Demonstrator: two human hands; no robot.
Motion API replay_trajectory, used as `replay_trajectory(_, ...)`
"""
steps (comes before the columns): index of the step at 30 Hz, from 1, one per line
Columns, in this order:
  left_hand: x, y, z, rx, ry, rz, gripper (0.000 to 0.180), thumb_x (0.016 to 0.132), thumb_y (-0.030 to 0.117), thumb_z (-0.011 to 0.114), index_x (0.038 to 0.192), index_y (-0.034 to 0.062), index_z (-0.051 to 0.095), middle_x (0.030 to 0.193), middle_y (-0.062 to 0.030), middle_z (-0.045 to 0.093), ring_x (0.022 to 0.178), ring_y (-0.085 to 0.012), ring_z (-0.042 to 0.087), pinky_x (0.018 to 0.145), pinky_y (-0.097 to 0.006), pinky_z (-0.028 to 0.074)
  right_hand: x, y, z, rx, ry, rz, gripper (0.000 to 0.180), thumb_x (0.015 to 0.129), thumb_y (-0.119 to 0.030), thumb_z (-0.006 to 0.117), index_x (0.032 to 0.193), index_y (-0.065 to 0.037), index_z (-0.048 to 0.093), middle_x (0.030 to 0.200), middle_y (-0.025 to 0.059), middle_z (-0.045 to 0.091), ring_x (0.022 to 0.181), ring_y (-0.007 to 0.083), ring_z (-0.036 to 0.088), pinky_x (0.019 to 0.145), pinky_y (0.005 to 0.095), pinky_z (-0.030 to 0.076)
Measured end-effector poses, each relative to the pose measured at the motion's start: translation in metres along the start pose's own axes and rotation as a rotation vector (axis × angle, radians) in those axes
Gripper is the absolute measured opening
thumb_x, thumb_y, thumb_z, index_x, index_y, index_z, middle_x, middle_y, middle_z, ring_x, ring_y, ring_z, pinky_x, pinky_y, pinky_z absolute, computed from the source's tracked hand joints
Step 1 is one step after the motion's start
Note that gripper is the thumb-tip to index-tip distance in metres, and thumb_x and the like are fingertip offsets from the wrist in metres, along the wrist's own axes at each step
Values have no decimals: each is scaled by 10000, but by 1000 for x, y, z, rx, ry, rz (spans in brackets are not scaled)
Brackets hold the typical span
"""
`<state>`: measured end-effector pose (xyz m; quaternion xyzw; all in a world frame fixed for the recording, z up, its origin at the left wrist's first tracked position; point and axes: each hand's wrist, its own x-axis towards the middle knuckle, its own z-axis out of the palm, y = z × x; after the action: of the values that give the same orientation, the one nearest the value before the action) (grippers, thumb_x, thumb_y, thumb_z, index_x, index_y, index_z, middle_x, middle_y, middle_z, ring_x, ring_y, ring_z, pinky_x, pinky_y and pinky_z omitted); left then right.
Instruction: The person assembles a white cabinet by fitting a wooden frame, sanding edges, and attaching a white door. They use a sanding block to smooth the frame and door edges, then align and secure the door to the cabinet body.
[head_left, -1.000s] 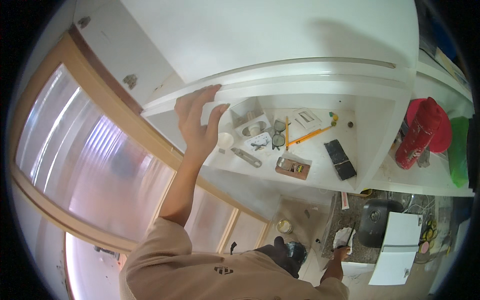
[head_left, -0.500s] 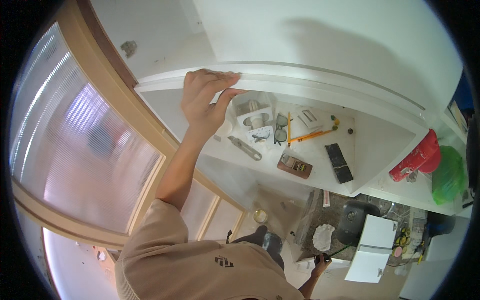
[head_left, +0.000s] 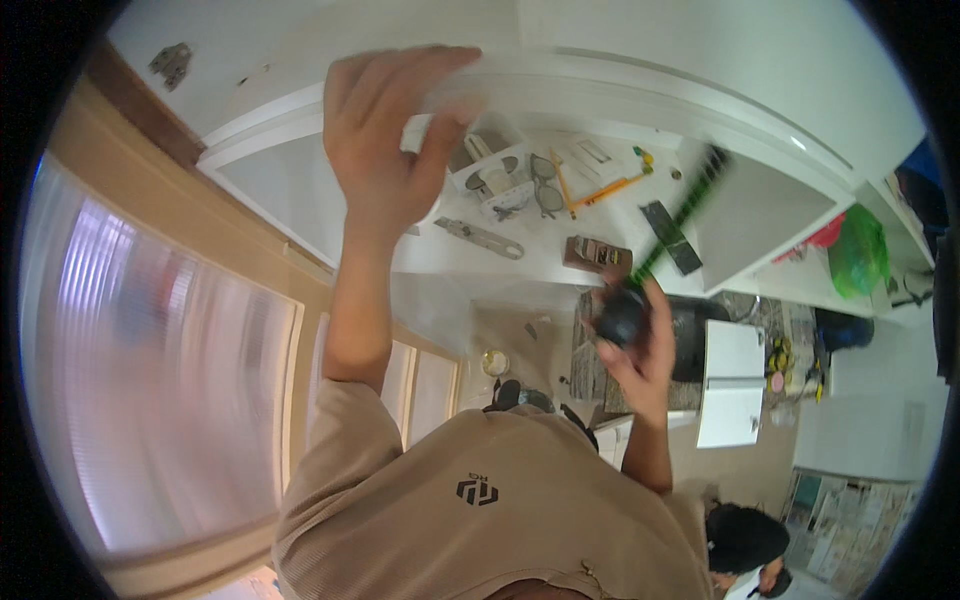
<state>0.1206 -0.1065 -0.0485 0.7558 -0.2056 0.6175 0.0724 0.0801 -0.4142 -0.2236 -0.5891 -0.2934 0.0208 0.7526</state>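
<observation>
My left hand [head_left: 385, 135] is at the front edge of a white cabinet frame [head_left: 620, 85], blurred, its fingers stretched over the edge and the thumb apart below. Raised in front of the shelf, my right hand [head_left: 645, 355] is closed round a black tape measure [head_left: 622, 312]. Its green-and-black blade [head_left: 690, 205] sticks out, slanting up to the right across the cabinet opening. Behind it on the shelf lie a black rectangular block [head_left: 670, 237] and a small brown hand plane [head_left: 597, 254]. A utility knife [head_left: 478, 238] lies below my left hand.
Glasses [head_left: 546, 187], orange pencils [head_left: 612, 192] and a boxed light bulb [head_left: 492, 175] lie on the shelf. A green bag [head_left: 858, 255] sits at right. Below are a dark sink [head_left: 690, 340] and white door panels [head_left: 732, 385]. Another person's dark-covered head [head_left: 745, 538] shows at lower right.
My right hand has risen from low near the sink to the shelf, carrying the tape measure with its blade out. My left hand stays at the cabinet edge; the view has shifted.
</observation>
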Motion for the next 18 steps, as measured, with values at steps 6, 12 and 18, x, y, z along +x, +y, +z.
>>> replay_trajectory(6,-21,12,3,-90,-6,-112,365,789,403,851,1083,190,819,1004,21,746,947,-175,597,913,-344,347,60,9,66,-125,-70,-104,848,859,-15,786,1573,29,330,1461,217,547,1278,253,597,988,379,560)
replay_trajectory(12,-14,18,12,-14,58,-103,430,674,450,917,1035,229,844,850,82,665,825,-136,512,858,-339,309,74,21,82,-149,-24,-145,810,889,-29,769,1559,64,323,1457,207,517,1296,246,543,1013,387,537)
replay_trajectory(18,-12,20,26,-9,205,-65,327,716,307,893,968,126,792,808,-1,532,807,-188,469,840,-396,307,83,26,87,-93,-23,-125,853,880,-1,776,1578,51,289,1464,182,489,1295,247,524,1064,419,494)
